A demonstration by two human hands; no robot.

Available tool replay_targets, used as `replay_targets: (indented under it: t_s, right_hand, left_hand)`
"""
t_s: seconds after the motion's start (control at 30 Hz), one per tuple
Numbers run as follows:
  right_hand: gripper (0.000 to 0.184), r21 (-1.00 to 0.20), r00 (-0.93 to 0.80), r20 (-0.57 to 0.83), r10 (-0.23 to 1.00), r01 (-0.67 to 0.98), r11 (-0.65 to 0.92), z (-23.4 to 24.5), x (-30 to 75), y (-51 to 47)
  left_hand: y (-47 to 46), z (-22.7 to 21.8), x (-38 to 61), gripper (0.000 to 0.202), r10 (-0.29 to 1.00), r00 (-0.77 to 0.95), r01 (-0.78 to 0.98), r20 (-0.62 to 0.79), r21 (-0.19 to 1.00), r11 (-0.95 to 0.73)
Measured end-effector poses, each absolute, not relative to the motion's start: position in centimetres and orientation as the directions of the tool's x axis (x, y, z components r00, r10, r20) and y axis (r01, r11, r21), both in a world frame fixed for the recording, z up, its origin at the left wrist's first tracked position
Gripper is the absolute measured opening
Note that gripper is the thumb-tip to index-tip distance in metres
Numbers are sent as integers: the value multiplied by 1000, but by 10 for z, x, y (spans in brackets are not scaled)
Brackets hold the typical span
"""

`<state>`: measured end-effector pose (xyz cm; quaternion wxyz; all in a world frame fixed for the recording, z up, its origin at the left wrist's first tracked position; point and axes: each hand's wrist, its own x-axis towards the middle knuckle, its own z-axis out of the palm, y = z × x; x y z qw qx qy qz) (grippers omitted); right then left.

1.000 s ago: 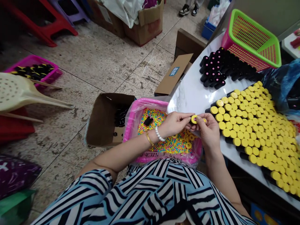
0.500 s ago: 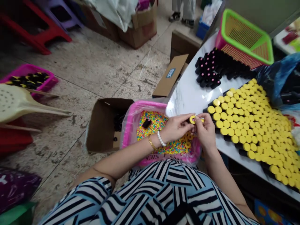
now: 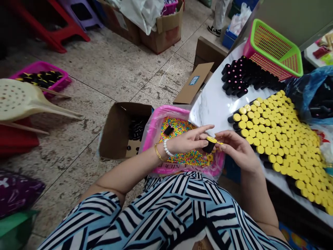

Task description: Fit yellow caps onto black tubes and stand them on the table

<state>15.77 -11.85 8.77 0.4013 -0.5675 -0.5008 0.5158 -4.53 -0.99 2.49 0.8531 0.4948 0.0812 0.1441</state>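
Black tube with a yellow cap (image 3: 209, 145) sits at my left hand (image 3: 188, 140), tilted, cap end up, in the air above the near right corner of the tub. Left hand is half open, fingers stretched out to the right, tube pressed against the fingertips and thumb side, so it looks held. My right hand (image 3: 238, 151) is just beside it, fingers loosely curled, with a thin yellow sliver (image 3: 220, 142) right at the fingertips (too small to say what it is, and I cannot tell if it is gripped). Under my hands is a pink tub (image 3: 177, 110) lined with clear plastic, full of multicoloured beads (image 3: 182, 142), with a short black piece (image 3: 168, 130) lying on top. Pearl bracelet (image 3: 166, 147) and gold bangle (image 3: 157, 152) on my left wrist. To the right, a marble-look table (image 3: 210, 107) holds packed rows of yellow-capped tubes (image 3: 275, 139), and farther on a cluster of black tubes with pink tops (image 3: 235, 78) beside a green and pink basket (image 3: 273, 48). To the left of the tub, a cardboard box (image 3: 114, 139) holds black pieces (image 3: 136, 128). Striped dress (image 3: 169, 208) fills the near edge.
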Motion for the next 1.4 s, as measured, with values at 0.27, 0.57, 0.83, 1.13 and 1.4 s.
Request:
replay_targets:
  t_s: [0.27, 0.57, 0.83, 1.13, 1.4]
  right_hand:
    - [55, -857, -207, 77, 975, 486, 171, 93, 148, -114]
    - [52, -800, 59, 202, 978, 586, 130, 68, 118, -123]
    - [61, -636, 106, 480, 871, 726, 262, 59, 105, -126]
    - [53, -478, 97, 585, 805, 843, 246, 33, 106, -115]
    - [56, -638, 42, 437, 898, 719, 277, 45, 123, -110]
  left_hand:
    - [-25, 27, -40, 45, 308, 950, -225, -44, 587, 778]
    - [-37, 31, -30, 49, 527, 829, -357, -188, 549, 756]
    - [-51, 38, -29, 69, 468, 858, -317, -211, 499, 806]
    - [-50, 28, -8, 49, 607, 721, -445, -333, 448, 775]
    - [-22, 29, -26, 20, 563, 809, -431, -169, 479, 764]
